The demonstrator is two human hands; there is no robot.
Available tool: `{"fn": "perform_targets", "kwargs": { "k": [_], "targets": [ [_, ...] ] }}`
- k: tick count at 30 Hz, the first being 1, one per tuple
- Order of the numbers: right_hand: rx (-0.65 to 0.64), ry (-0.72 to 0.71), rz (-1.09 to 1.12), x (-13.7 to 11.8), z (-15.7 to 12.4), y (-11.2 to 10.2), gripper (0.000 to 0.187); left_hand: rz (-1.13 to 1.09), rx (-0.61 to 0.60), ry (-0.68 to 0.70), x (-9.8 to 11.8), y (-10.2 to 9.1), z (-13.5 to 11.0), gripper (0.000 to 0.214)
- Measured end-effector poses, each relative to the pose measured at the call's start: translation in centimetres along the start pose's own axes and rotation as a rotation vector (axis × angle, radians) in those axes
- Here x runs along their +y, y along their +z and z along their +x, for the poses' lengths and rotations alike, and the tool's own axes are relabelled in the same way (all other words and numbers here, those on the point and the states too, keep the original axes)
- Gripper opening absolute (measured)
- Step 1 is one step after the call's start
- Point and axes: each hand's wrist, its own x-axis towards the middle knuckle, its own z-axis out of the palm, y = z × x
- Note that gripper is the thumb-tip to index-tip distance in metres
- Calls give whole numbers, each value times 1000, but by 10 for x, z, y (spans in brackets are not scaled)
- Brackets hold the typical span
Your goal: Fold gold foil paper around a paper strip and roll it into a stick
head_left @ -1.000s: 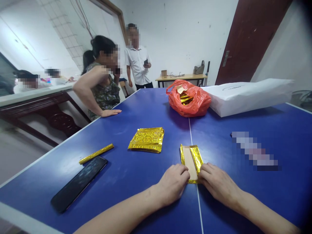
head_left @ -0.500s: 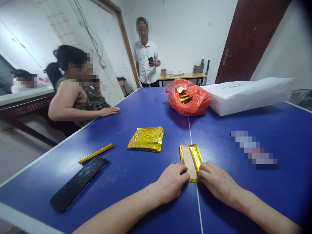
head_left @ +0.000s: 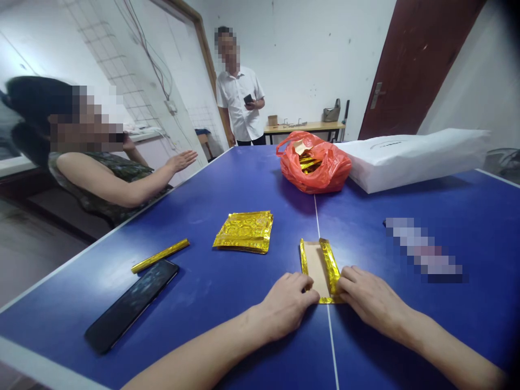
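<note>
At the gold paper (head_left: 317, 271), left hand (head_left: 286, 304) and right hand (head_left: 369, 294) curled

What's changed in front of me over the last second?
Your right hand shifted slightly right, with the right flap of the foil sheet. The person at left moved further left and lifted one hand off the table. Your left hand, the foil stack and the phone stayed put.

The person's left hand (head_left: 287, 304) and right hand (head_left: 368, 295) are bare, with rounded knuckles and smooth backs. The left forearm (head_left: 199, 352) and right forearm (head_left: 442, 342) are bare too, narrowing toward the wrists. What may be a small mark (head_left: 242, 319) shows near the left wrist (head_left: 258, 320), too faint to tell.
</note>
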Motion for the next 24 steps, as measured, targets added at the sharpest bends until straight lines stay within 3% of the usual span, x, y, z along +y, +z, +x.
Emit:
{"fn": "perform_targets", "kwargs": {
  "k": [14,24],
  "targets": [
    [16,7,-50,2,0,5,20,18,99,12,0,4,-2,23],
    [153,-123,-95,2,-3,5,28,-48,82,-6,2,-3,2,20]
  ]
}}
